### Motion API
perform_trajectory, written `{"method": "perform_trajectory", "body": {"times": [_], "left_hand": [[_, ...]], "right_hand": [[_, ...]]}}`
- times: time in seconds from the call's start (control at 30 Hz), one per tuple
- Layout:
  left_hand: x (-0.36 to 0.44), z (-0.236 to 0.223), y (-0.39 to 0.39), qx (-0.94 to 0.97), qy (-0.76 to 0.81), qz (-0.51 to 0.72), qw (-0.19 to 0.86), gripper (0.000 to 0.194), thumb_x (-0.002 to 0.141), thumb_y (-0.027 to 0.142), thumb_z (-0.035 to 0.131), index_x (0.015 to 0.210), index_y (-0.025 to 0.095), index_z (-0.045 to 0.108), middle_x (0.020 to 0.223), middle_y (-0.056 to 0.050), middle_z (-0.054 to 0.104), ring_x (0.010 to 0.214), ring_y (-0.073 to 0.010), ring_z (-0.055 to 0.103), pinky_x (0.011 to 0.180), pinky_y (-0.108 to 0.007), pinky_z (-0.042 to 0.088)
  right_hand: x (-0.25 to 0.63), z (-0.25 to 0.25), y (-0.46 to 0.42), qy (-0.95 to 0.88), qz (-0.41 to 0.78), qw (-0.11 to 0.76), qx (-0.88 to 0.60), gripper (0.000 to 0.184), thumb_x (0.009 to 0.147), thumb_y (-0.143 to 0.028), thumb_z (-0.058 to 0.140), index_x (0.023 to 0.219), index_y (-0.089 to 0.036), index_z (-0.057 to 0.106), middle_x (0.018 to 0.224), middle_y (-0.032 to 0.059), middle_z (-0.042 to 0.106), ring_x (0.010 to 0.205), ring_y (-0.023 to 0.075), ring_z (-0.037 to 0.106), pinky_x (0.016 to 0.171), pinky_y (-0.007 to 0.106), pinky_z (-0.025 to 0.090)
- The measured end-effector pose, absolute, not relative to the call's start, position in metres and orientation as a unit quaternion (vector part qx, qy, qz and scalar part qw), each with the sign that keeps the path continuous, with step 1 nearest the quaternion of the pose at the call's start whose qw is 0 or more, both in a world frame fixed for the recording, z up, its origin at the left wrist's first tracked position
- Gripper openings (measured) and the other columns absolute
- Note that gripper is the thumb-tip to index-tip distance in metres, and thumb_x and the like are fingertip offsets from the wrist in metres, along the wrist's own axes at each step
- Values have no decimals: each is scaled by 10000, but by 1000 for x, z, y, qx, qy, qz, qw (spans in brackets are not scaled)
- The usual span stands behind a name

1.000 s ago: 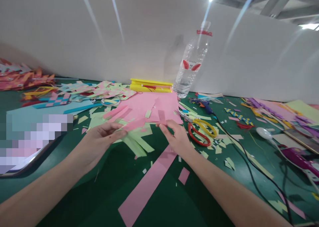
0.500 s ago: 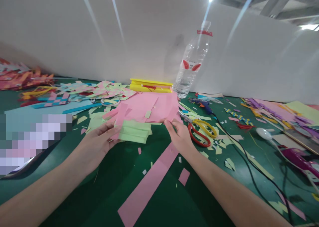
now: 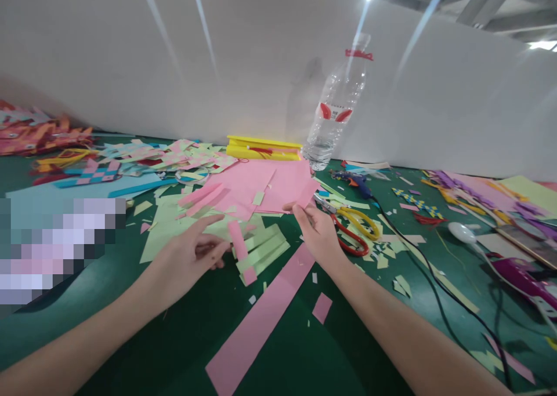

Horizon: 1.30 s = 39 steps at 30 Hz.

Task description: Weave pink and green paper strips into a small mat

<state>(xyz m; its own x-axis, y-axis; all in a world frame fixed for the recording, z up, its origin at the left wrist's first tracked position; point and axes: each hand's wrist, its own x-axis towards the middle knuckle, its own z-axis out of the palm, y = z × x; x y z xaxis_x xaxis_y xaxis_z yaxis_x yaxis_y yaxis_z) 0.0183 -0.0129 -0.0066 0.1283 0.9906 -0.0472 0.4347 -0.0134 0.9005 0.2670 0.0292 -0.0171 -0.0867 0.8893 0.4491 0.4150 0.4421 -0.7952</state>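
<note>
My left hand (image 3: 198, 251) is just left of a bundle of green paper strips (image 3: 265, 248) with a pink strip (image 3: 237, 239) crossing it. Its index finger is stretched out, the other fingers are loosely bent, and nothing shows in its grasp. My right hand (image 3: 319, 228) pinches a small pink paper strip (image 3: 307, 194) between thumb and fingers, over the edge of a pink sheet (image 3: 291, 178). Beneath my left hand lies pale green paper (image 3: 161, 233). A long pink strip (image 3: 261, 326) runs from below my right hand toward the near edge.
Scissors (image 3: 359, 225) with red and yellow handles lie right of my right hand. Behind them are a glue gun (image 3: 357, 182) with a black cord and a plastic bottle (image 3: 333, 115). A yellow holder (image 3: 261, 148) stands against the white partition (image 3: 174, 65). Scraps cover the green tabletop (image 3: 369, 338).
My left hand has let go of the green and pink strips, which now lie turned to its right. My right hand still pinches the pink strip, whose free end has swung up and right.
</note>
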Motion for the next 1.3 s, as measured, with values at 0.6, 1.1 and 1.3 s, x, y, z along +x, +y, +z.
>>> {"method": "perform_trajectory", "body": {"times": [0.6, 1.1, 1.3], "left_hand": [[20, -22, -8, 909, 328, 219, 135, 217, 909, 326, 552, 1101, 270, 638, 1169, -47, 656, 1116, -234, 580, 1072, -442, 358], [23, -17, -9, 902, 369, 198, 105, 394, 844, 411, 617, 1205, 257, 583, 1232, -69, 618, 1174, -261, 541, 1098, -473, 319], [25, -20, -12, 883, 397, 215, 127, 371, 853, 388, 602, 1192, 241, 580, 1261, -82, 596, 1180, -282, 533, 973, -416, 456]], "right_hand": [[262, -12, 22, -876, 79, 357, -314, 275, 946, -253, 419, 938, -199, 688, 892, 68, 711, 897, 204, 616, 879, 385, 477], [262, -21, 25, -916, 19, 260, -304, 271, 958, -223, 443, 1083, -161, 675, 1062, 70, 724, 956, 224, 611, 889, 405, 477], [260, -17, 23, -910, 13, 281, -304, 294, 967, -200, 398, 1060, -156, 673, 998, 79, 732, 883, 216, 615, 843, 380, 480]]}}
